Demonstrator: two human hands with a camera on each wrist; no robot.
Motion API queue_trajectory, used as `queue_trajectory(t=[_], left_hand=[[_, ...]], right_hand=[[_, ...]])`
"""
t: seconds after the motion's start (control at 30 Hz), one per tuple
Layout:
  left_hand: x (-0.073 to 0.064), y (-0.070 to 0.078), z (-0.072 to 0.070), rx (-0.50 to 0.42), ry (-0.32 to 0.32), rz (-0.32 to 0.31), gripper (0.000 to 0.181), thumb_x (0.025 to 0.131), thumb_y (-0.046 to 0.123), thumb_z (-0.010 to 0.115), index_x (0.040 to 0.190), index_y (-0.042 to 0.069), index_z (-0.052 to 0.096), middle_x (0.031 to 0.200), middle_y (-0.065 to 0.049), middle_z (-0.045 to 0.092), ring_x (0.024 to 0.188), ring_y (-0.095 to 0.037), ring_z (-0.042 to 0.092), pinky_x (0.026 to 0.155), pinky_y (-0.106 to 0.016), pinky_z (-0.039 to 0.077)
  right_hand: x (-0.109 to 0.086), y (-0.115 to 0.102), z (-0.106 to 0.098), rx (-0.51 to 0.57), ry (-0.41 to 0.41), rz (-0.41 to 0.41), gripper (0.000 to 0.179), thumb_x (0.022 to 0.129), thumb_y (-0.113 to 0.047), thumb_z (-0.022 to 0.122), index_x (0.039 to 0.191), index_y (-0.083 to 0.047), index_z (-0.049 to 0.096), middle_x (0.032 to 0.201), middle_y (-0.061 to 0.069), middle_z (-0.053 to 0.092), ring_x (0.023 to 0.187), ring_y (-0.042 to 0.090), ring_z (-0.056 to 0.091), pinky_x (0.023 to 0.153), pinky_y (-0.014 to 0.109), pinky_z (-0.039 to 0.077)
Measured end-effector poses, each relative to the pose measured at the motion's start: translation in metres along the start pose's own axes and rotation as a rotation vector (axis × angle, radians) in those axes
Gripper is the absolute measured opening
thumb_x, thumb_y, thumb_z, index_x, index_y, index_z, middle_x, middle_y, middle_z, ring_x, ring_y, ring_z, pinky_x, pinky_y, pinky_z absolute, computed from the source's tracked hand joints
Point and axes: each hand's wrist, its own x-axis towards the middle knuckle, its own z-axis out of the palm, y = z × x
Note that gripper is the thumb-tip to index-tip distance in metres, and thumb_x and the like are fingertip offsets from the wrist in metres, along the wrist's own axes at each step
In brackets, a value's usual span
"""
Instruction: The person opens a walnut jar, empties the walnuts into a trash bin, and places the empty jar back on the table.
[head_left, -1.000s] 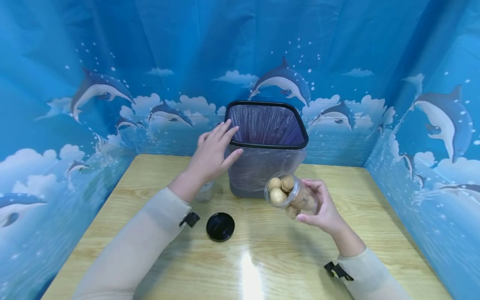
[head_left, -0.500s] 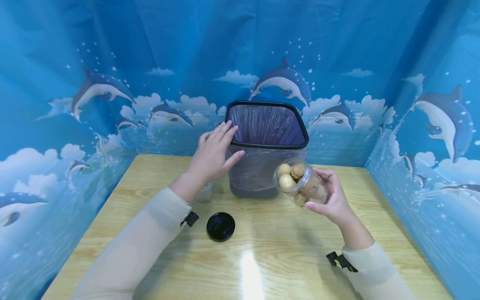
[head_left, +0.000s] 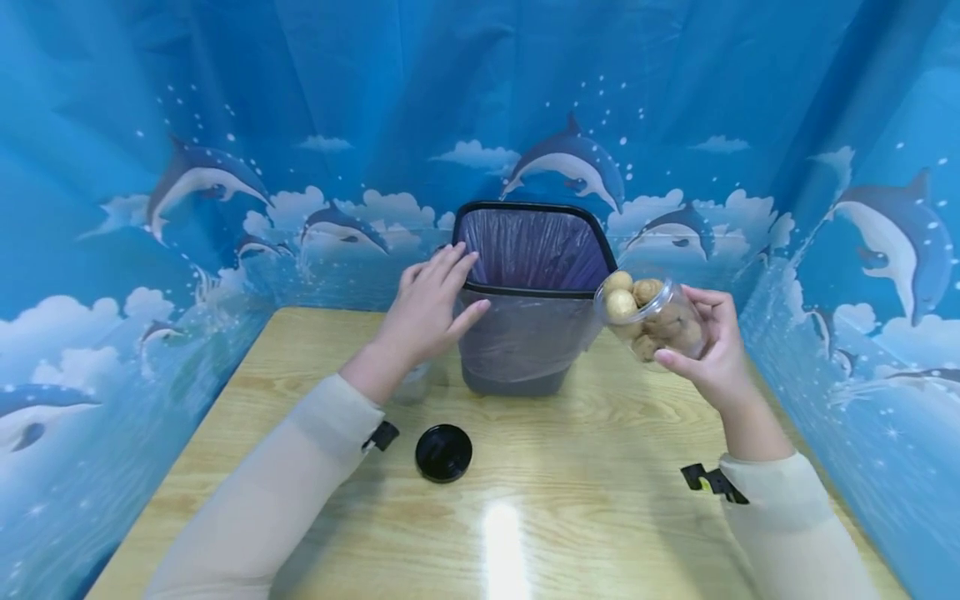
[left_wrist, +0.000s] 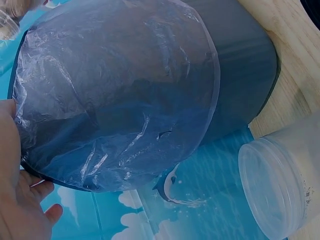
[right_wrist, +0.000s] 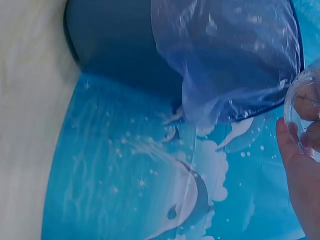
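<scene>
My right hand (head_left: 718, 354) holds a clear plastic jar (head_left: 666, 295) tilted on its side, its open mouth toward the bin's right front corner. Several round brown and pale balls, walnut-like, fill the jar. Black-rimmed and lined with a thin plastic bag, the bin (head_left: 536, 292) stands at the back of the table. My left hand (head_left: 426, 315) rests on the bin's left rim, fingers extended and thumb apart. In the left wrist view its fingers (left_wrist: 40, 190) touch the rim. The bin's bottom is hidden.
A black round lid (head_left: 443, 453) lies on the wooden table (head_left: 570, 500) before the bin. Another clear jar (left_wrist: 272, 187) stands left of the bin, mostly hidden by my left hand in the head view. A blue dolphin-print curtain (head_left: 360, 100) surrounds the table.
My right hand has moved up and to the right, carrying the jar from before the bin's front to beside its right front corner. The left hand has stayed on the rim.
</scene>
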Motion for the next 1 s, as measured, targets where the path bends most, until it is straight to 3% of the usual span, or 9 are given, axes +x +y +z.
queue_trajectory(t=[0.23,0.33,0.43,0.67,1.0], left_hand=[[0.000,0.000,-0.001,0.001,-0.015,0.013,0.077,0.102,0.065,0.029,0.161,0.018,0.018,0.167,-0.006,0.013,0.153,-0.026,0.010,0.117,-0.056,0.018],[0.000,0.001,-0.002,-0.003,-0.028,0.012,0.076,0.102,0.064,0.029,0.162,0.018,0.018,0.167,-0.006,0.012,0.153,-0.026,0.010,0.117,-0.056,0.018],[0.000,0.001,-0.003,-0.001,-0.042,0.009,0.076,0.102,0.064,0.029,0.162,0.018,0.017,0.168,-0.006,0.011,0.153,-0.027,0.010,0.117,-0.056,0.018],[-0.001,0.002,-0.005,-0.009,-0.060,0.000,0.076,0.102,0.064,0.030,0.162,0.018,0.017,0.168,-0.006,0.010,0.153,-0.026,0.008,0.117,-0.057,0.017],[-0.001,0.001,-0.005,-0.001,-0.067,0.002,0.076,0.102,0.064,0.028,0.162,0.019,0.015,0.168,-0.006,0.009,0.153,-0.027,0.008,0.117,-0.057,0.017]], right_hand=[[0.024,-0.007,-0.013,-0.088,-0.006,0.009,0.072,0.076,0.017,0.070,0.138,-0.003,0.041,0.135,0.012,0.046,0.124,0.021,0.048,0.086,0.018,0.052],[0.034,-0.010,-0.018,-0.126,-0.006,0.037,0.072,0.075,0.021,0.067,0.138,-0.004,0.042,0.142,0.010,0.042,0.135,0.022,0.039,0.077,0.017,0.054],[0.043,-0.013,-0.022,-0.153,-0.005,0.072,0.073,0.076,0.023,0.064,0.139,-0.006,0.044,0.146,0.009,0.041,0.135,0.023,0.040,0.069,0.017,0.055],[0.063,-0.017,-0.027,-0.194,-0.025,0.120,0.072,0.079,0.021,0.066,0.141,-0.010,0.044,0.152,0.010,0.036,0.132,0.022,0.042,0.074,0.018,0.056],[0.081,-0.019,-0.027,-0.230,-0.107,0.116,0.074,0.078,0.022,0.067,0.142,-0.008,0.044,0.142,0.006,0.042,0.120,0.018,0.050,0.073,0.020,0.056]])
